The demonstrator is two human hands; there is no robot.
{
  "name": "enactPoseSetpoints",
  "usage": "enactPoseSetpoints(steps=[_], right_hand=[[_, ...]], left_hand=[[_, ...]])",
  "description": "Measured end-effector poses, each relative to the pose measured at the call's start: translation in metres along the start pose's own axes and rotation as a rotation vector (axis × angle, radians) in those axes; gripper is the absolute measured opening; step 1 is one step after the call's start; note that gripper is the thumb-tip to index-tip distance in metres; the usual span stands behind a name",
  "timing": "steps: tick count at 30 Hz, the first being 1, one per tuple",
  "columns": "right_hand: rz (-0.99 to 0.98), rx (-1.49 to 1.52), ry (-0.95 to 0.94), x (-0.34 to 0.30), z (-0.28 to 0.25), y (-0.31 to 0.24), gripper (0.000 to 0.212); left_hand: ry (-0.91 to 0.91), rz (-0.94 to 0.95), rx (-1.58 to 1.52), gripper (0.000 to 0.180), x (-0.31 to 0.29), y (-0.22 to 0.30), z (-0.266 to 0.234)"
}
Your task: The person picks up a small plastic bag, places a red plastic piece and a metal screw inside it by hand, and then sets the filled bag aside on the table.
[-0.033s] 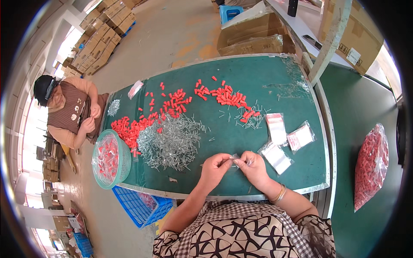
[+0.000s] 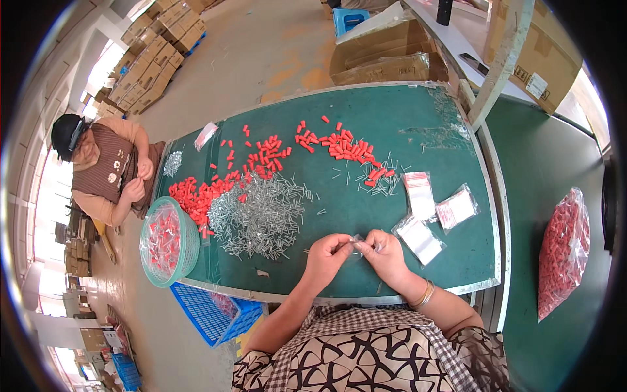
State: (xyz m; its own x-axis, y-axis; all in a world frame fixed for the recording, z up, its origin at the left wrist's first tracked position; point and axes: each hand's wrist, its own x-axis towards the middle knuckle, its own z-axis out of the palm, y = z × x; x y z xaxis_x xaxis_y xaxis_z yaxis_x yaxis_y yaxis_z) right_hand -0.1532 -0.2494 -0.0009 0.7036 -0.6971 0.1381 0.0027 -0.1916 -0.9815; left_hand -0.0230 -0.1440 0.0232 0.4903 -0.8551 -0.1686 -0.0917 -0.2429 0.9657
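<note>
Close to the table's near edge, my left hand and my right hand meet, thumbs and fingertips pinched on a small clear plastic bag. My fingers cover most of the bag, so its contents cannot be made out. Left of my left hand lies a large heap of metal screws. Red plugs are piled beside the heap, and more red plugs lie scattered farther back with a few loose screws. Stacks of small clear bags rest right of my right hand.
A green basket of filled bags stands at the table's left corner, above a blue crate. At the left a co-worker handles something small. A cardboard box adjoins the far edge; a bag of red plugs lies on the right-hand table.
</note>
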Motion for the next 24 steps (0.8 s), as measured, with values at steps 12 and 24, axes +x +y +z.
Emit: enactPoseSetpoints(steps=[12, 24], right_hand=[[0.335, 0.274, -0.181, 0.005, -0.009, -0.019, 0.014], [-0.009, -0.142, 0.042, 0.004, -0.004, -0.019, 0.006]], left_hand=[[0.0, -0.014, 0.027, 0.012, 0.006, -0.002, -0.014], [0.315, 0.388, 0.376, 0.013, 0.001, 0.01, 0.01]])
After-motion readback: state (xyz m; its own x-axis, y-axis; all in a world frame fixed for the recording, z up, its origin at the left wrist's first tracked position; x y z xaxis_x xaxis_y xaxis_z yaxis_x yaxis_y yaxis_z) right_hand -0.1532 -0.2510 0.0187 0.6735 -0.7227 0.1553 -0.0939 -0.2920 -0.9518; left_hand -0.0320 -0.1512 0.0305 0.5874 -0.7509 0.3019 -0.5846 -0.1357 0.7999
